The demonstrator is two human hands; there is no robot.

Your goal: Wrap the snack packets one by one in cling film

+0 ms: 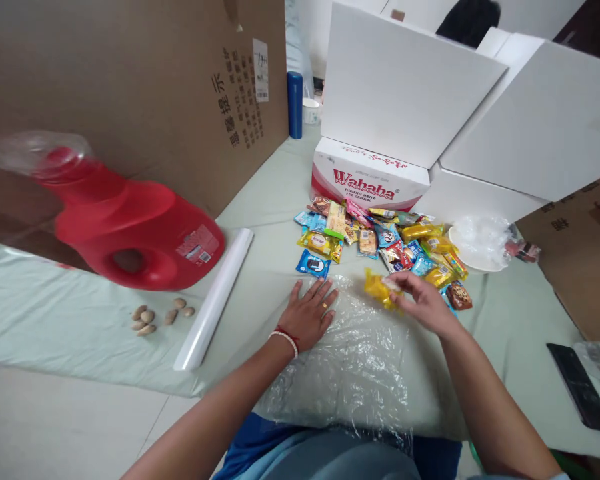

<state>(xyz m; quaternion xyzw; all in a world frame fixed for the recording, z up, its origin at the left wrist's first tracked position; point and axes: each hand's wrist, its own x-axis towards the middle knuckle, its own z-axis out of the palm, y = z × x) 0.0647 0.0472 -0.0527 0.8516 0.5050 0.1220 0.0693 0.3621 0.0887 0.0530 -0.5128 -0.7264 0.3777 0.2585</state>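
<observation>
My left hand [307, 313] lies flat with spread fingers on the edge of a crinkled clear plastic sheet [350, 360]. Between the thumb and fingers of my right hand [423, 300] is a yellow snack packet [379, 288], held above the sheet and slightly blurred. Beyond both hands, a heap of small wrapped snacks [367, 241] spreads across the table. A blue snack packet [313, 264] lies nearest my left fingertips. Another yellow packet [439, 275] rests just past my right hand.
A red jug [145, 233], a white roll [215, 300] and several nuts [147, 316] are on the left. Behind the snacks stands a Wahaha carton [370, 177]. On the right are a plastic-covered white plate [473, 257] and a phone [580, 387]. A blue cylinder [295, 105] stands farther back.
</observation>
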